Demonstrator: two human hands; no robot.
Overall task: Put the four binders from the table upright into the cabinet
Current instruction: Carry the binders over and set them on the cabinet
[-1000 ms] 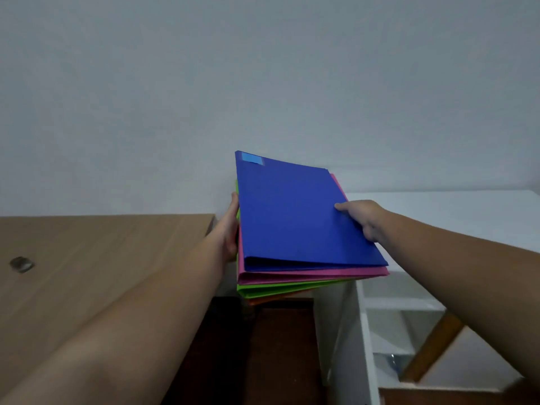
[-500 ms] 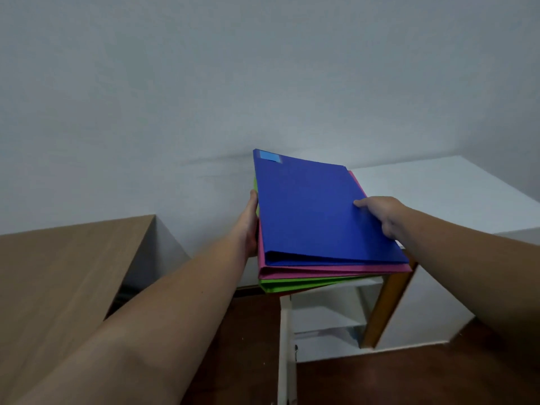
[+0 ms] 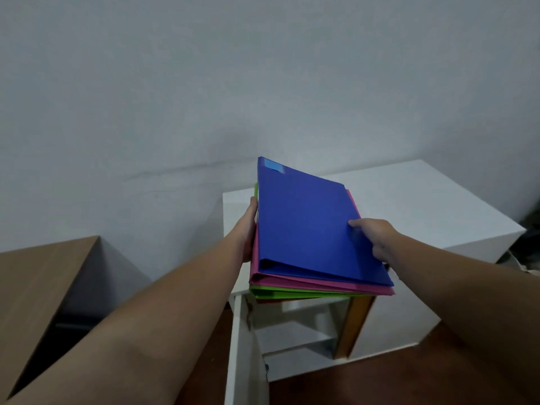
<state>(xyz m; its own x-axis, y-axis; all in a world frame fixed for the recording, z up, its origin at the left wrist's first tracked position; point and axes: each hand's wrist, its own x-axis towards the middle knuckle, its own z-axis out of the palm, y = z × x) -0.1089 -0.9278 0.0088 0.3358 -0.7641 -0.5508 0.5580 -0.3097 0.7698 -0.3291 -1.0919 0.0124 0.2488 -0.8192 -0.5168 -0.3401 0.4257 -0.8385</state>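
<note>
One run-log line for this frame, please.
phase: carrying | left hand: grips stack's left edge | right hand: grips right side | binder stack: flat, above open cabinet | stowed upright: none

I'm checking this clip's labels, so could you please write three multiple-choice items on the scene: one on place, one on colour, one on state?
1. Where is the binder stack?
A. on the wooden table
B. held in the air before the white cabinet
C. on the floor

2. Which binder is on top?
A. green
B. pink
C. blue

3. How do the binders lie?
A. flat, stacked
B. upright
C. spread open

Answers:
1 B, the left hand and right hand grip its sides.
2 C, the blue binder faces up.
3 A, edges layered.
</note>
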